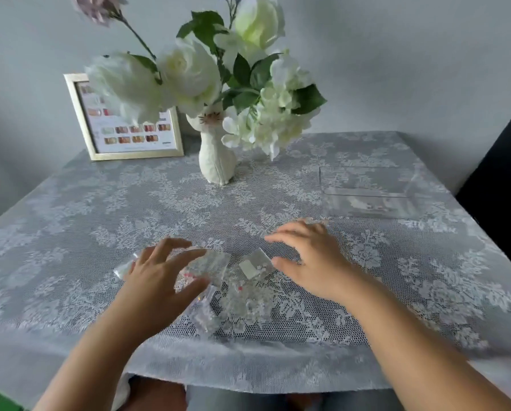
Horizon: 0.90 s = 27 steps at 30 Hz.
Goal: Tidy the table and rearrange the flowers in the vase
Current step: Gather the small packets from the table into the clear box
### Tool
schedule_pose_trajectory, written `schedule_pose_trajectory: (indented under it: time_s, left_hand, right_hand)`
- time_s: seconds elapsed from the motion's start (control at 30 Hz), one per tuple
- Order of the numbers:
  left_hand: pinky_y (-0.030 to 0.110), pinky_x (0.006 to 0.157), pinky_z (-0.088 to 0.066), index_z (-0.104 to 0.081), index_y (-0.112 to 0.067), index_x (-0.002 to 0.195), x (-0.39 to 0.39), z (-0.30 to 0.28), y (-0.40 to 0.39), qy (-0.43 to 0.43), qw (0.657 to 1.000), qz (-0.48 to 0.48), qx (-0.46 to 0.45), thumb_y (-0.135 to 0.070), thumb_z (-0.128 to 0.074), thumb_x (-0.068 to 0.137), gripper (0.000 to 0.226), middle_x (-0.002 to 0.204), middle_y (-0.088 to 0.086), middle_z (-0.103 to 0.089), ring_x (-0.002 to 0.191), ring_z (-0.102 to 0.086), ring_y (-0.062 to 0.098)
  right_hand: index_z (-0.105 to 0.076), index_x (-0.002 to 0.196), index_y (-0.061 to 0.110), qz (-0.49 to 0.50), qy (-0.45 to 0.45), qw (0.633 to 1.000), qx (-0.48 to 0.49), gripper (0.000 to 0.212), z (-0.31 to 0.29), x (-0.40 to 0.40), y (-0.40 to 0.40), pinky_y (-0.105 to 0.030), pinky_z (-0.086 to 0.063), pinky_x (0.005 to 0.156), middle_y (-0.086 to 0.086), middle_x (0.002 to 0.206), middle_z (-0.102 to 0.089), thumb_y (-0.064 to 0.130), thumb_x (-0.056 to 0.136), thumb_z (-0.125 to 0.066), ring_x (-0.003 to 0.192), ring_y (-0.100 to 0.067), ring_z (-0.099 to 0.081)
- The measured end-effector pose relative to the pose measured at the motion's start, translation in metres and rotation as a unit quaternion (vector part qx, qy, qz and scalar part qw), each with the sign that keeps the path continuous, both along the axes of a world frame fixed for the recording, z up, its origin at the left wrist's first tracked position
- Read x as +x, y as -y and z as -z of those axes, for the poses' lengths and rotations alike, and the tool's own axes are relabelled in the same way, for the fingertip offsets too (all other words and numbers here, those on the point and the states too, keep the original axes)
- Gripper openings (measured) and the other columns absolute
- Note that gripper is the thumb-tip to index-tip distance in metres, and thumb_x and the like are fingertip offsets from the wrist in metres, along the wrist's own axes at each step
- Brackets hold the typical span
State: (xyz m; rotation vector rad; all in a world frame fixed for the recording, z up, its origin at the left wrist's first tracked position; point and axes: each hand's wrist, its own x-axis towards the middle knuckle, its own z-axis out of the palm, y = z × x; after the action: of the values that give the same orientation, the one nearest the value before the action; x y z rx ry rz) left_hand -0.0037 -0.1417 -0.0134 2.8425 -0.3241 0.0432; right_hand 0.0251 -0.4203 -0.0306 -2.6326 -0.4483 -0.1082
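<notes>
A white vase [215, 161] stands at the back middle of the lace-covered table [70, 221] and holds white flowers [189, 72] with green leaves. Several small clear plastic packets [242, 292] lie in a loose pile near the front edge. My left hand [162, 274] rests on the pile's left side, fingers spread over one clear packet [209, 262]. My right hand [310, 256] hovers over the pile's right side with fingers apart, just beside a packet with a white label [252, 266]. Whether the left hand grips the packet is unclear.
A gold-framed colour chart [123, 129] leans against the wall at the back left. A clear plastic box [370, 192] sits at the right of the table. A pink flower [95, 7] sticks out at top left. A dark object [503, 179] stands beyond the right edge.
</notes>
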Motion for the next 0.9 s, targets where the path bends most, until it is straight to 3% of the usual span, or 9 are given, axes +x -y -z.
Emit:
schedule_pose_trajectory:
  time_s: [0.13, 0.23, 0.43, 0.6, 0.73, 0.83, 0.9]
  left_hand:
    - [0.051, 0.105, -0.035, -0.05, -0.046, 0.133, -0.015, 0.01, -0.011, 0.003, 0.999, -0.029, -0.017, -0.085, -0.031, 0.072, 0.075, 0.137, -0.016, -0.042, 0.128, -0.038, 0.023]
    - [0.052, 0.107, -0.033, -0.042, -0.046, 0.139, -0.016, 0.015, -0.014, -0.015, 0.999, -0.046, -0.012, -0.085, -0.031, 0.075, 0.076, 0.14, -0.015, -0.04, 0.132, -0.032, 0.024]
    - [0.05, 0.107, -0.029, -0.032, -0.044, 0.144, 0.001, 0.02, -0.007, -0.045, 0.998, -0.039, 0.009, -0.078, -0.032, 0.079, 0.072, 0.144, -0.012, -0.038, 0.13, -0.03, 0.025]
    - [0.047, 0.105, -0.027, -0.035, -0.049, 0.142, 0.036, 0.015, -0.001, -0.055, 0.997, 0.026, 0.045, -0.065, -0.045, 0.088, 0.057, 0.147, -0.019, -0.036, 0.126, -0.03, 0.02]
    - [0.049, 0.107, -0.028, -0.039, -0.049, 0.14, 0.06, 0.006, -0.002, -0.098, 0.993, 0.063, 0.028, -0.061, -0.059, 0.082, 0.063, 0.136, -0.008, -0.042, 0.124, -0.032, 0.019]
    - [0.034, 0.099, -0.042, -0.048, -0.038, 0.137, 0.073, 0.001, -0.001, -0.127, 0.987, 0.087, -0.048, -0.045, -0.071, 0.081, 0.061, 0.12, -0.004, -0.045, 0.107, -0.049, 0.01]
    - [0.021, 0.08, -0.053, -0.054, -0.033, 0.132, 0.078, 0.001, 0.002, -0.117, 0.981, 0.094, -0.121, -0.029, -0.071, 0.084, 0.051, 0.112, -0.006, -0.049, 0.081, -0.058, -0.004]
  right_hand:
    - [-0.037, 0.136, 0.049, -0.069, -0.074, 0.994, 0.032, 0.051, -0.001, 0.002, -0.014, -0.033, -0.016, 0.104, 0.019, 0.15, -0.031, 0.045, 0.088, -0.055, 0.136, -0.015, -0.024]
    - [-0.036, 0.134, 0.054, -0.084, -0.111, 0.99, 0.021, 0.054, -0.004, 0.005, -0.02, -0.042, -0.022, 0.107, 0.018, 0.147, -0.036, 0.045, 0.086, -0.06, 0.136, -0.016, -0.025]
    - [-0.04, 0.13, 0.054, -0.091, -0.094, 0.991, -0.013, 0.057, -0.001, 0.013, -0.031, -0.034, -0.029, 0.089, 0.013, 0.134, -0.047, 0.044, 0.08, -0.066, 0.119, -0.017, -0.037]
    - [-0.046, 0.123, 0.056, -0.08, -0.094, 0.991, 0.047, 0.065, -0.001, 0.016, -0.028, -0.021, -0.033, 0.076, 0.016, 0.112, -0.051, 0.037, 0.071, -0.078, 0.103, -0.005, -0.046]
    - [-0.048, 0.117, 0.058, -0.054, -0.069, 0.993, 0.076, 0.062, -0.002, 0.016, -0.021, -0.014, -0.035, 0.069, 0.023, 0.099, -0.051, 0.028, 0.072, -0.078, 0.089, 0.006, -0.05]
    - [-0.054, 0.113, 0.055, -0.033, -0.072, 0.989, 0.128, 0.054, -0.003, 0.014, -0.014, -0.012, -0.042, 0.059, 0.016, 0.085, -0.059, 0.021, 0.076, -0.075, 0.073, 0.006, -0.057]
    - [-0.057, 0.11, 0.054, -0.027, -0.086, 0.981, 0.171, 0.049, -0.003, 0.011, -0.008, -0.013, -0.045, 0.053, 0.013, 0.08, -0.062, 0.019, 0.079, -0.072, 0.068, 0.007, -0.058]
